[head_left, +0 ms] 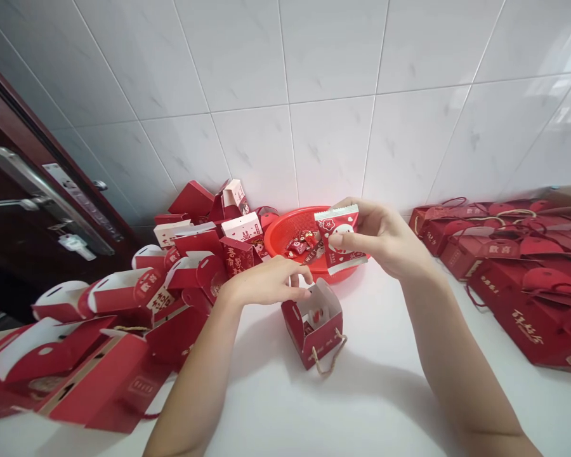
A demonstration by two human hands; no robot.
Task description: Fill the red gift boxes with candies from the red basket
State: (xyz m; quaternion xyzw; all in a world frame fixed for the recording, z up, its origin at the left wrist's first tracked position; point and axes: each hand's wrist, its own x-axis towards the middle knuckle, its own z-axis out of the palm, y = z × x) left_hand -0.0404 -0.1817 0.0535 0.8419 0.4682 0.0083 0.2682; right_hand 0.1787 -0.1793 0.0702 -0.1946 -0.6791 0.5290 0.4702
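Note:
A small red gift box [321, 336] with a twisted rope handle stands open-topped on the white table, and a few red and white pieces show inside it. My left hand [271, 280] is at the box's far left rim, its bent fingers closed on the upper edge; the fingertips are partly hidden. Above and behind the box, my right hand [380, 236] pinches a red and white sealed snack packet [340, 238], thumb on its printed front. Beyond both hands sits a red plastic basket [285, 222] with several small wrapped sweets [302, 243], partly covered by the packet.
Open red boxes [124, 289] crowd the left of the white table [333, 412]. Several closed red boxes [518, 311] with rope handles line the right side. A tiled wall [333, 152] rises behind the basket. A dark door with a metal handle [38, 184] stands at far left.

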